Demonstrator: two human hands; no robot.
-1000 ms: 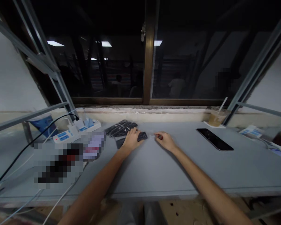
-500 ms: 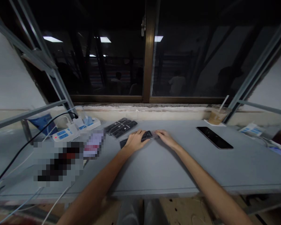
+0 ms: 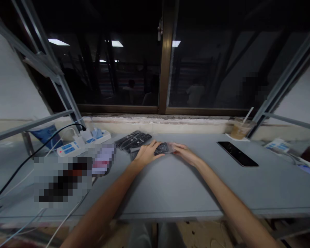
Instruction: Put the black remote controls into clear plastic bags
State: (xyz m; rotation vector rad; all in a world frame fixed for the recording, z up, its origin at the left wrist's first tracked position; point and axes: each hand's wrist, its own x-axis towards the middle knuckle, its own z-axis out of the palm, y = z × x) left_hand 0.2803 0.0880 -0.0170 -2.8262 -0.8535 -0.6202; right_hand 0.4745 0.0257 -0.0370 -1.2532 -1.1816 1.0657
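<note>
- Gray flat tabletop (image 3: 186, 193): nearest part of the work area; both forearms reach over it.
- Left hand (image 3: 147, 152): bent over the long black plastic remote control (image 3: 161, 148), grasping from above. Remote is mid-table, btwn the hands, partly hidden under L fingers; can't tell if it's touching the top.
- Right hand (image 3: 185, 153): fingertips appear to pinch the thin clear plastic sleeve (image 3: 171, 147) at the remote's R end.
- Risk: film prob. slippery & flimsy; too hard a pull w/ R could tear or bunch it. If L grip is loose, remote might slide out & knock the table.
- Flat black glass-faced phone (image 3: 237, 154): R of the hands, well apart; low risk.
- Pile of black remotes in clear plastic (image 3: 134, 140): just beyond L hand; a wide L elbow or wrist swing could scatter it.
- Clear plastic cup (image 3: 239, 130): far R, w/ light-brown drink + white straw; spill poss. if bumped, tho it's well off.
- Blue tapered bucket (image 3: 47, 137): far L, contents n/v.
</note>
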